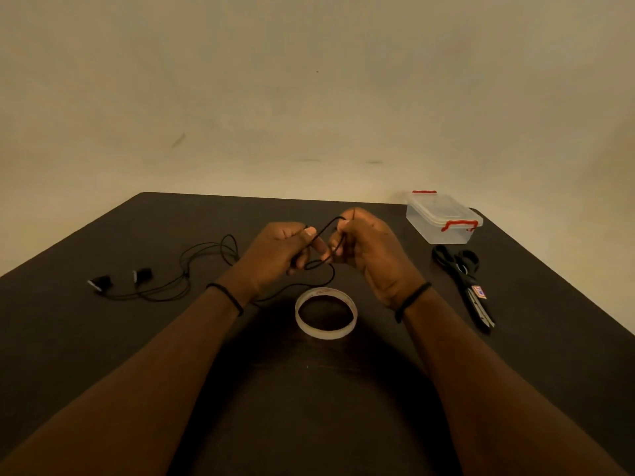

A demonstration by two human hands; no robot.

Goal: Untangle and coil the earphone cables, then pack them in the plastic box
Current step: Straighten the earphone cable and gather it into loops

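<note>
Dark table (103,338): both hands pinch cable (206,266); left hand (275,255) nearer the slack trailing left to earbuds (120,278); right hand (367,249) probably holds the loop.

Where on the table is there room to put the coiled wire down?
Bare table lies near you, below the tape roll, and at the far left corner behind the earbuds. It's crowded on the right by the plastic box and scissors.

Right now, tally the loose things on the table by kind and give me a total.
Earphone set: 1
Tape roll: 1
Scissors: 1
Plastic box: 1
Total: 4
</note>
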